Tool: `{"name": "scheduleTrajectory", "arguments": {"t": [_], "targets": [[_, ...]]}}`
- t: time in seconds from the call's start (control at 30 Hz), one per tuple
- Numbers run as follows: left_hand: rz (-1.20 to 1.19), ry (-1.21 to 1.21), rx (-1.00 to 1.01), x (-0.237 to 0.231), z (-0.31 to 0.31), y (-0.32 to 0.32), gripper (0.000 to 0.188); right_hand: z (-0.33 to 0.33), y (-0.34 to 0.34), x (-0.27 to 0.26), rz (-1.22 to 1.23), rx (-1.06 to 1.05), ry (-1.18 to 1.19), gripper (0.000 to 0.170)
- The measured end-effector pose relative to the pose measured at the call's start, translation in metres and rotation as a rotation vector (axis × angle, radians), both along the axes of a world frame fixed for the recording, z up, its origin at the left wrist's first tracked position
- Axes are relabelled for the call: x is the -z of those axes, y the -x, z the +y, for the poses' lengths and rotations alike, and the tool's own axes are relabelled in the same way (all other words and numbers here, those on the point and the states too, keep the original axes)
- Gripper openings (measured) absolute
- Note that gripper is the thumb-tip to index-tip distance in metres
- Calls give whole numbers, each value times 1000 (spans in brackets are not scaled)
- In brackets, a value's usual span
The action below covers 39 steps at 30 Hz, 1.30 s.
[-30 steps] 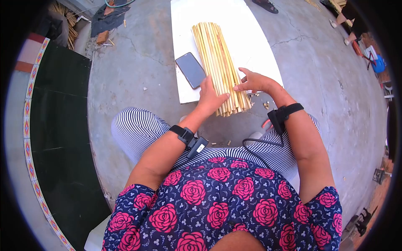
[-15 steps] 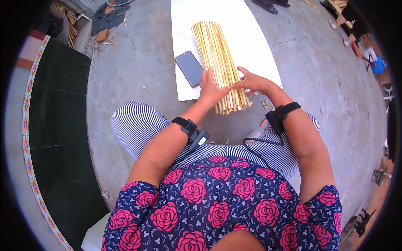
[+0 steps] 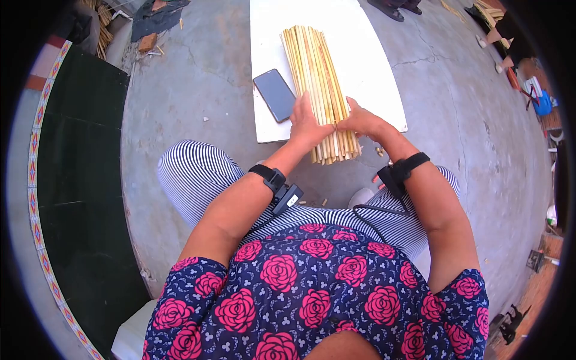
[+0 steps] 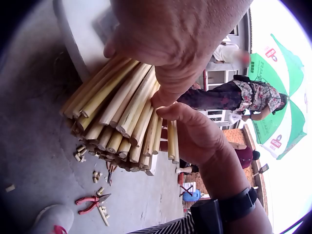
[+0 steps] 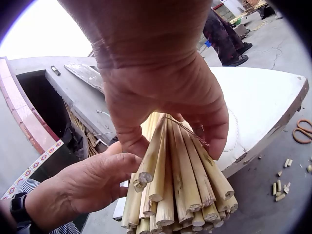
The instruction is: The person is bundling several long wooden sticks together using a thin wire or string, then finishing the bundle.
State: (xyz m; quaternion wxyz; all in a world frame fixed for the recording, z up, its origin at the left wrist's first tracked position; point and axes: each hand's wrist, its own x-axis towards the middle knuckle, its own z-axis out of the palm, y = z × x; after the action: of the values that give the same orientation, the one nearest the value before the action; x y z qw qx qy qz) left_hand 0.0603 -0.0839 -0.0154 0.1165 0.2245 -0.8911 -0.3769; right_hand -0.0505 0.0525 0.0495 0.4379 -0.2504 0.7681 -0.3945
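Observation:
A long bundle of pale yellow plant stalks lies lengthwise on a white board-like table, its near end jutting past the edge. My left hand grips the bundle's left side near that end, thumb across the top. On the opposite side, my right hand holds it, and the two thumbs come together over the stalks. The right wrist view shows a thin reddish wire or cord across the stalks beneath my right hand. Cut stalk ends fan out toward the left wrist camera. The bundle's underside is hidden.
A dark phone lies on the table left of the bundle. On the floor are red-handled pliers, scissors and several short stalk offcuts. Beyond the table stands a person near a green and white umbrella.
My right hand has closed in on the bundle, its thumb moving inward to meet the left thumb. My left hand has shifted slightly up along the stalks.

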Motion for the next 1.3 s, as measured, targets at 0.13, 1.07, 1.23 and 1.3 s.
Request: {"name": "scheduleTrajectory", "arguments": {"t": [0.13, 1.07, 1.23, 1.3], "targets": [[-37, -101, 5, 0, -5, -1, 105, 5, 10, 11, -26, -3, -88, 97], [91, -127, 46, 4, -11, 3, 96, -17, 20, 70, 173, 89, 135, 80], [45, -117, 63, 4, -13, 2, 97, -13, 17, 54, 22, 75, 181, 85], [-24, -126, 57, 1, -15, 2, 99, -10, 17, 49, -16, 69, 146, 89]]}}
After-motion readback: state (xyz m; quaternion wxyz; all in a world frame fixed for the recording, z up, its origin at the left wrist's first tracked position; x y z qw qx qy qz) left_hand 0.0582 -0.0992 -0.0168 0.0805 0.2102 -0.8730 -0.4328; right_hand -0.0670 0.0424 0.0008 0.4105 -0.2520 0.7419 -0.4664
